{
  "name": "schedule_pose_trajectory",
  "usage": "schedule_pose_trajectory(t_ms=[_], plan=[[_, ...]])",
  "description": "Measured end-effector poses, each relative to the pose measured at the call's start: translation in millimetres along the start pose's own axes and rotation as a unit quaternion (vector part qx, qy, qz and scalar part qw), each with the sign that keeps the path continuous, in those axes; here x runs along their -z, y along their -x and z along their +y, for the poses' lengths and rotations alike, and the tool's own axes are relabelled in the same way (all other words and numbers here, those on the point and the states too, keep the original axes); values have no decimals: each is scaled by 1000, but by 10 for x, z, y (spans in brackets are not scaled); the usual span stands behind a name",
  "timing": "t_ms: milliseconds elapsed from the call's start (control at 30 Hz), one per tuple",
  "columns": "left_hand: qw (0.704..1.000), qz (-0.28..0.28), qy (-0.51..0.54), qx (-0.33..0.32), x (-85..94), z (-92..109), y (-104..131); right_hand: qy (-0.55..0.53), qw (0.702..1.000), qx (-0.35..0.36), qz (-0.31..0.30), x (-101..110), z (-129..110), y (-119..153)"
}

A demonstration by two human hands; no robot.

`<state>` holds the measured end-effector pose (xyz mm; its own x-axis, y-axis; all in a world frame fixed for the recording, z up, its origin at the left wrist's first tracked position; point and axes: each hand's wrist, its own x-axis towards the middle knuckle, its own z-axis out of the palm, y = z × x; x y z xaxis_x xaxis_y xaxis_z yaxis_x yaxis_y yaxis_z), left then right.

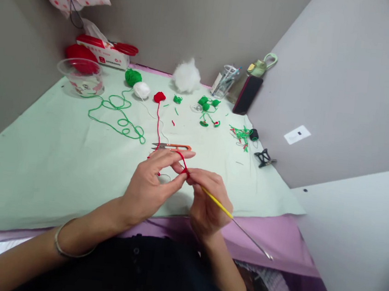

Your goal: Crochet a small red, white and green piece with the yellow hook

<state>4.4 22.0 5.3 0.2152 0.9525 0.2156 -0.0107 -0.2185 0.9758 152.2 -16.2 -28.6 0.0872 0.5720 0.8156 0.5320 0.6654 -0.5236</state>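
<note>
Between thumb and fingers, my left hand (152, 178) pinches a small piece of red crochet work (185, 173), with red yarn (158, 123) running over its raised index finger. My right hand (211, 203) grips a yellow-handled crochet hook (218, 203) whose free metal end points down to the right. The hook's working tip is hidden at the red piece, where both hands meet. Red yarn leads back to a small red ball (159, 97). Orange thread snips (173, 147) lie just beyond my left fingers.
Green yarn (123, 122) trails in loops on the left, near a plastic tub (86, 83) and a white ball (141, 90). White stuffing (187, 76), a clear cup (224, 81) and a leaning phone (248, 94) stand behind. Yarn scraps (242, 134) and a black stand (264, 158) lie right.
</note>
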Motion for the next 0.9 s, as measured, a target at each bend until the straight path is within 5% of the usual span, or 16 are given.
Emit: schedule_pose_trajectory(t_ms=[133,267,367,567,733,900], plan=[[983,-38,143,108,-5,-18,14,5,999,-25,28,-52,33,51],[929,-51,306,203,-22,-25,4,99,992,52,57,-97,40,103],[892,-69,358,267,12,-42,-26,36,997,28,65,-85,20,70],[951,-42,260,161,50,-65,-9,-227,952,-183,96,-26,-16,-94],[960,-77,231,137,7,-61,13,-210,961,-174,48,-50,-2,-107],[939,-100,285,166,15,-7,-35,-219,963,-154,38,-20,4,-97]])
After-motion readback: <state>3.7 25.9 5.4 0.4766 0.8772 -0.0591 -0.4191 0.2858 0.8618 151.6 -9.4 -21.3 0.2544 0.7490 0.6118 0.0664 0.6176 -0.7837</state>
